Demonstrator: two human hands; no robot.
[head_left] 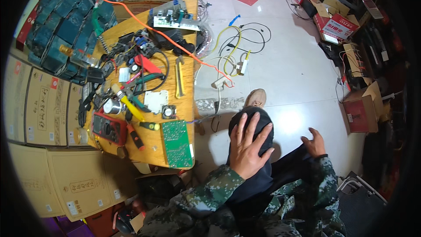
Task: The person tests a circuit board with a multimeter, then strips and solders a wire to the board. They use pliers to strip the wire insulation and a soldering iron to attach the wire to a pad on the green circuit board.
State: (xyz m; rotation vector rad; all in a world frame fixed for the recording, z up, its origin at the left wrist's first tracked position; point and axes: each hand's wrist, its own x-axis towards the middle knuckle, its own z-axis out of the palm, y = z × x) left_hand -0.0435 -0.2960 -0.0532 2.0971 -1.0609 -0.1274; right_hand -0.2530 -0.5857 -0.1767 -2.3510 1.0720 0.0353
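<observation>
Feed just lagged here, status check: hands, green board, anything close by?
Left hand spread on knee; right hand open, apparently empty. Green board flat on table, untouched. To its left: red multimeter, red-and-black tool handle.

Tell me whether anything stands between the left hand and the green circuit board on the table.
Nothing visible does. The left hand rests on the knee; the green circuit board lies at the table's near right corner, with an open gap over the floor between them.
</observation>
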